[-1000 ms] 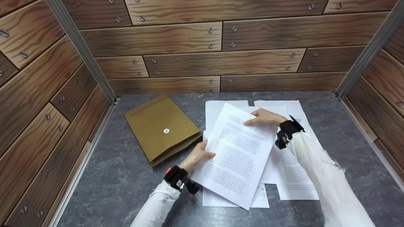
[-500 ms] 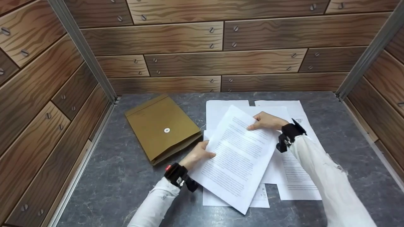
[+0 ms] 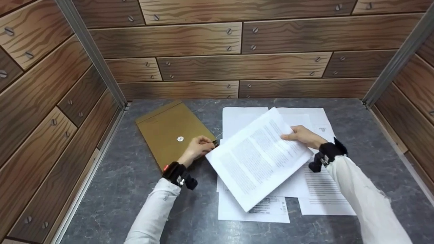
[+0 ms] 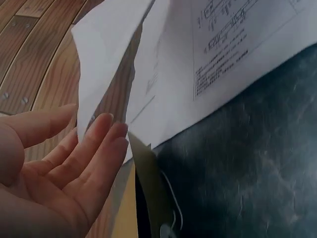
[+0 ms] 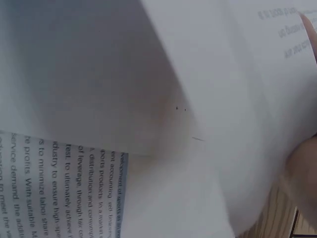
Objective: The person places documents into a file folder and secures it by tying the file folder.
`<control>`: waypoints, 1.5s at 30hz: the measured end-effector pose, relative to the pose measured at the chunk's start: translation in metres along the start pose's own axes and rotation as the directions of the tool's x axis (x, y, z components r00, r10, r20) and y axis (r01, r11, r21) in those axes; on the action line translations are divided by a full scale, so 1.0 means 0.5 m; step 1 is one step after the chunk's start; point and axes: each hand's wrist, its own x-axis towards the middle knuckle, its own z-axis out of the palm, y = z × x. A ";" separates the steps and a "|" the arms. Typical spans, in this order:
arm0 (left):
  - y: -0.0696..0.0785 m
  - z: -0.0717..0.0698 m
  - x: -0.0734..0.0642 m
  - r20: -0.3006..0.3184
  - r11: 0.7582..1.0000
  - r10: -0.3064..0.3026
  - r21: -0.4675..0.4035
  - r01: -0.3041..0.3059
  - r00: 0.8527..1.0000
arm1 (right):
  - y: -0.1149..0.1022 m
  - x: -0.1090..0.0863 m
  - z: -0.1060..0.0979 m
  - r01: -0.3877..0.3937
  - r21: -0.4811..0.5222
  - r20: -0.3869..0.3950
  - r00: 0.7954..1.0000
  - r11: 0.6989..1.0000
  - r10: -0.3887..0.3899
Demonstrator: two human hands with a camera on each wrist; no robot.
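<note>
My right hand (image 3: 305,136) pinches the upper right edge of printed paper (image 3: 257,159), thumb on top, and holds it tilted above other sheets. Whether this is one sheet or more, I cannot tell. A brown string-tie document envelope (image 3: 166,127) lies at the left with its open end facing the paper. At that open end is my left hand (image 3: 198,148). In the left wrist view its fingers (image 4: 94,168) are loosely extended by a paper corner (image 4: 101,64) and the envelope's edge (image 4: 156,193). Paper fills most of the right wrist view.
Several printed sheets lie overlapping beneath the held paper, including a lower sheet (image 3: 274,213), a right sheet (image 3: 329,196) and a back sheet (image 3: 240,117). They rest on a grey marbled table (image 3: 112,203). Wood-patterned walls (image 3: 203,67) enclose the back and sides.
My left hand has let go of the paper and moved left to the envelope's open end. The right hand has turned the paper, its left corner now near the envelope.
</note>
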 end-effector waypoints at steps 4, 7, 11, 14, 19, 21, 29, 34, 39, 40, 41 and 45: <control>0.003 -0.029 0.001 -0.082 1.000 0.006 -0.013 -0.007 0.997 | 0.021 -0.017 -0.010 0.000 0.078 -0.057 0.998 0.997 0.004; 0.005 -0.045 -0.001 -0.109 0.991 0.068 0.124 -0.054 0.992 | 0.034 -0.025 -0.012 -0.010 0.141 -0.138 0.990 0.990 0.030; -0.001 -0.065 0.000 -0.110 0.909 0.187 0.396 -0.129 0.976 | 0.046 -0.030 -0.007 -0.021 0.219 -0.222 0.973 0.976 0.071; -0.010 -0.078 0.003 -0.100 0.811 0.263 0.562 -0.164 0.960 | 0.052 -0.032 0.001 -0.022 0.286 -0.247 0.964 0.958 0.096; -0.023 -0.092 0.005 -0.099 0.724 0.297 0.672 -0.156 0.950 | 0.056 -0.037 0.012 -0.022 0.367 -0.289 0.948 0.930 0.136; -0.027 -0.096 0.001 -0.107 0.699 0.288 0.703 -0.132 0.952 | 0.056 -0.038 0.017 -0.017 0.383 -0.305 0.941 0.924 0.144; -0.044 -0.120 -0.022 -0.093 0.582 0.279 0.808 -0.091 0.956 | 0.052 -0.034 0.036 0.054 0.535 -0.332 0.931 0.843 0.152; -0.058 -0.132 -0.037 -0.079 0.515 0.208 0.856 -0.041 0.975 | 0.048 -0.030 0.041 0.068 0.584 -0.345 0.922 0.809 0.172; -0.073 -0.139 -0.040 -0.068 0.474 0.181 0.880 -0.026 0.981 | 0.045 -0.032 0.042 0.047 0.572 -0.344 0.920 0.819 0.188; -0.075 -0.141 -0.041 -0.065 0.459 0.184 0.888 -0.027 0.981 | 0.044 -0.033 0.043 0.037 0.562 -0.343 0.919 0.827 0.192; -0.077 -0.142 -0.041 -0.062 0.444 0.188 0.895 -0.029 0.980 | 0.044 -0.033 0.043 0.026 0.551 -0.343 0.918 0.834 0.198; -0.078 -0.147 -0.045 -0.033 0.391 0.235 0.918 -0.064 0.971 | 0.042 -0.036 0.044 0.018 0.539 -0.338 0.921 0.842 0.196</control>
